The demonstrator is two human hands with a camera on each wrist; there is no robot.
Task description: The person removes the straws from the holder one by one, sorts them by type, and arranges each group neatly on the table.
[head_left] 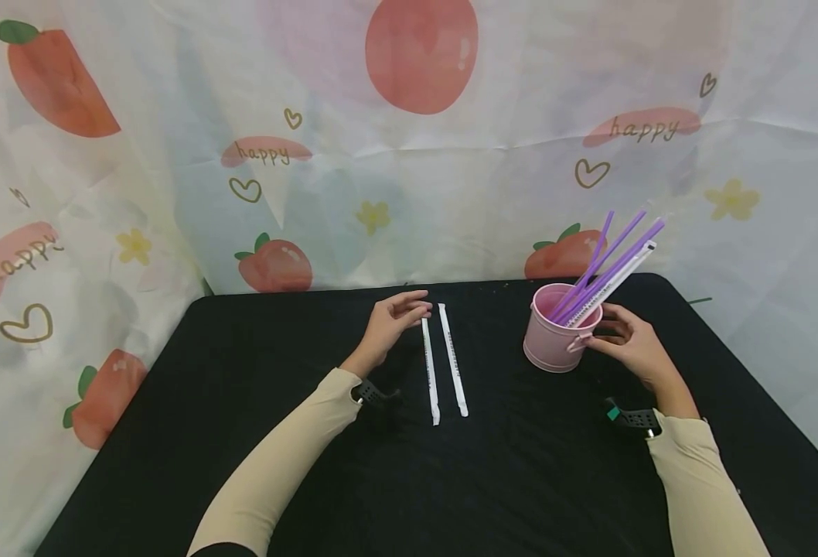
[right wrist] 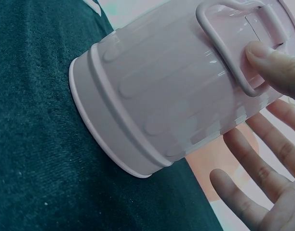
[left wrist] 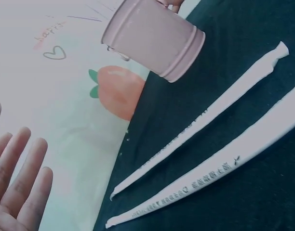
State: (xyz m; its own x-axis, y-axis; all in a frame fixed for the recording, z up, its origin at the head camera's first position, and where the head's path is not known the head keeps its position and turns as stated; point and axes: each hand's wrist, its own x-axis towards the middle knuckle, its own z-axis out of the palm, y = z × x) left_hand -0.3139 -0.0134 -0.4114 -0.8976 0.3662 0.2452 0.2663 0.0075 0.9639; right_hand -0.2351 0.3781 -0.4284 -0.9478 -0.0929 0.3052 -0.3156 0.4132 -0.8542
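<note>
Two white paper-wrapped straws, the left one [head_left: 431,375] and the right one [head_left: 454,360], lie side by side on the black cloth, pointing away from me. My left hand [head_left: 393,321] is by the far end of the left straw; in the left wrist view its fingers [left wrist: 29,168] are extended and hold nothing. On the right stands a pink bucket [head_left: 555,336] with purple straws [head_left: 607,267] and a white-wrapped straw leaning in it. My right hand [head_left: 628,344] holds the bucket's side, thumb [right wrist: 268,60] at the small handle [right wrist: 224,53], fingers spread along the other side, partly hidden.
Black cloth [head_left: 298,464] covers the table. Close behind its far edge hangs a pale curtain [head_left: 451,193] printed with fruit, hearts and flowers, which continues along the left and right sides. Each wrist wears a dark strap.
</note>
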